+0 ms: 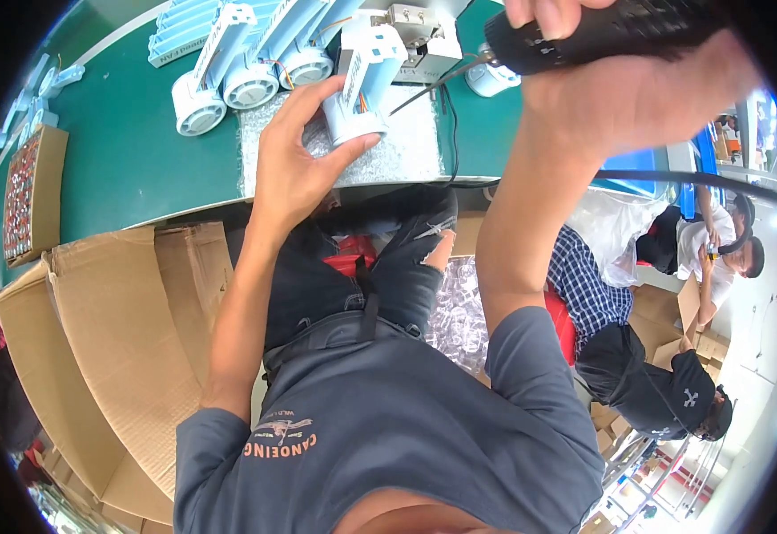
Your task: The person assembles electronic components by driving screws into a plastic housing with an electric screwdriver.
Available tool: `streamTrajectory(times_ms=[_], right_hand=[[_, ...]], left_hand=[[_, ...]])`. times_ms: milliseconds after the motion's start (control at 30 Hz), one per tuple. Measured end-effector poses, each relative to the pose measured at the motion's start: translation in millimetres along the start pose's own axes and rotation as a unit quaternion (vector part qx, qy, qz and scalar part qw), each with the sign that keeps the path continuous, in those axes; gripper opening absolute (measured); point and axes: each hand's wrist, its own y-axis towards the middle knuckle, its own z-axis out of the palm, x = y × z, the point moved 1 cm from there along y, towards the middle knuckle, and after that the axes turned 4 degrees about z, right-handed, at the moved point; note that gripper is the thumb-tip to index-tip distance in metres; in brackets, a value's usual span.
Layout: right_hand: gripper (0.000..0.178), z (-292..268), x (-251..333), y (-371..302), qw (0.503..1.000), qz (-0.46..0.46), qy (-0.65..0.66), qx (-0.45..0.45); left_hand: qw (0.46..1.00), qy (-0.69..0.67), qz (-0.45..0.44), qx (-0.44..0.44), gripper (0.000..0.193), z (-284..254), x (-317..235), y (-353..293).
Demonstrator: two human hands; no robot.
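Observation:
My left hand (292,160) grips a light blue plastic fan housing (376,71) by its round base, thumb in front and fingers behind. Orange and dark wires show inside the housing. A black electric screwdriver (597,40) lies in my right hand (624,107), fingers wrapped round its body. Its long thin bit slants down to the left, the tip beside the housing; whether it touches cannot be made out. Several similar fan units (250,87) stand on the bench just left of my left hand. Under the held one is a clear bubble-wrap sheet (259,151).
A metal box-like device (424,40) stands behind the housing, near a small round light blue part (491,80). A carton of small parts (41,191) sits at the bench's left end. Open cardboard (121,329) flanks my left side; co-workers (655,378) are at the right.

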Motion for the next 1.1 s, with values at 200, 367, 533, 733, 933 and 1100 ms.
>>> streamTrajectory(times_ms=[200, 367, 533, 733, 933, 1100], right_hand=[[0.061, 22, -17, -12, 0.994, 0.033, 0.104, -0.030], [0.062, 29, -27, -12, 0.976, 0.058, 0.207, -0.041], [0.062, 36, -33, -14, 0.950, 0.083, 0.295, -0.059], [0.063, 51, -26, -14, 0.905, 0.092, 0.406, -0.086], [0.047, 6, -4, 15, 0.969, 0.006, 0.248, 0.014], [0.039, -3, -37, 39, 0.987, -0.079, 0.140, -0.025]], left_hand=[[1.000, 0.003, 0.004, 0.002, 0.060, 4, 1, 1], [1.000, 0.022, 0.008, 0.009, 0.060, 0, -2, 0], [1.000, 0.002, 0.025, 0.002, 0.058, 3, -4, 1], [0.999, 0.020, 0.023, 0.026, 0.059, 0, -8, 1], [0.999, 0.011, 0.032, 0.013, 0.058, 3, -5, 1], [1.000, -0.019, 0.013, 0.011, 0.057, 3, -1, -1]])
